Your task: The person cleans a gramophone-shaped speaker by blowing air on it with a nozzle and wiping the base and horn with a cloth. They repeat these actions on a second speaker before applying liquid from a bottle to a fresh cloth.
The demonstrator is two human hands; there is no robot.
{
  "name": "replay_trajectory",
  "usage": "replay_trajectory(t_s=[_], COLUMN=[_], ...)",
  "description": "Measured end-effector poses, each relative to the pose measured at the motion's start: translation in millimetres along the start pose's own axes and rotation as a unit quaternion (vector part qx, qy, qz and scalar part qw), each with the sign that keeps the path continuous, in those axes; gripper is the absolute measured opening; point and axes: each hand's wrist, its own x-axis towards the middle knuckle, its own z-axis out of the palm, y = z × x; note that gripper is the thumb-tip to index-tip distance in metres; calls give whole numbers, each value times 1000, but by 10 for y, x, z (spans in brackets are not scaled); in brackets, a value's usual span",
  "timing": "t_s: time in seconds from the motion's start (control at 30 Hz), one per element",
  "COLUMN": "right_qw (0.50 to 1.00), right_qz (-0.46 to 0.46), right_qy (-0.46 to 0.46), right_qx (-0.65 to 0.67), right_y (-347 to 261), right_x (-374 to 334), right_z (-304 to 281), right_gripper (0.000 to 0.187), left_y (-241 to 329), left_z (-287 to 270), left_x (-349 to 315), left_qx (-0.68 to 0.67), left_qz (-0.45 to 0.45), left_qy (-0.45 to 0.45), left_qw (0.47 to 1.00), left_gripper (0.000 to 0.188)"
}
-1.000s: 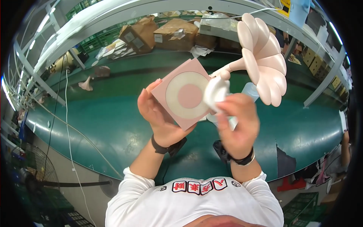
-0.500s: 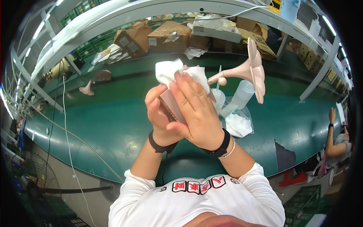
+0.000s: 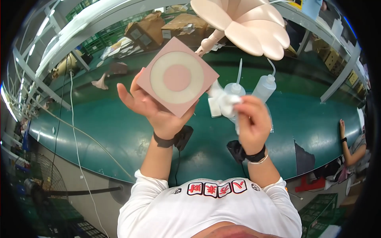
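Note:
My left hand holds up a pink device with a square base, its face toward me. A cream ring surrounds a pink disc on that face. A jointed stem links the base to a large petal-shaped head at upper right. Some left fingers are hidden behind the base; thumb and fingertips show at its sides. To the right, my right hand pinches a crumpled white cloth, blurred by motion, near the base's right corner.
Two clear squeeze bottles with thin spouts stand behind my right hand, beside a small white block. Cardboard boxes line the back. A smaller pink flower-shaped piece lies at left. Another person's arm rests at far right.
The device has been turned so its square face shows, and its petal head has swung up and nearer. My right hand has left the base and moved right with the cloth.

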Motion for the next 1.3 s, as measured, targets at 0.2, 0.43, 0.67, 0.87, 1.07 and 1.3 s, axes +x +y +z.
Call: replay_trajectory(t_s=[0.2,0.43,0.67,0.87,1.07,1.3], right_qw=[850,885,871,923,997,968], right_qz=[365,352,343,186,-61,-202], right_qy=[94,-104,-65,192,-54,-145], right_qx=[368,287,347,276,-4,13], right_y=[112,11,10,-52,-157,-179], right_x=[-12,-34,-76,-90,208,166], right_z=[2,177,198,156,257,327], right_gripper=[30,38,41,38,41,39], left_y=[-1,87,50,112,116,46], left_z=[-41,94,222,281,234,242], left_x=[-75,-179,-253,-218,-330,-299], left_qx=[-7,-115,-48,68,78,110], left_qz=[6,-155,-52,79,49,64], left_qy=[9,2,21,33,39,79], left_qw=[1000,981,997,994,995,989], left_gripper=[143,138,134,120,107,104])
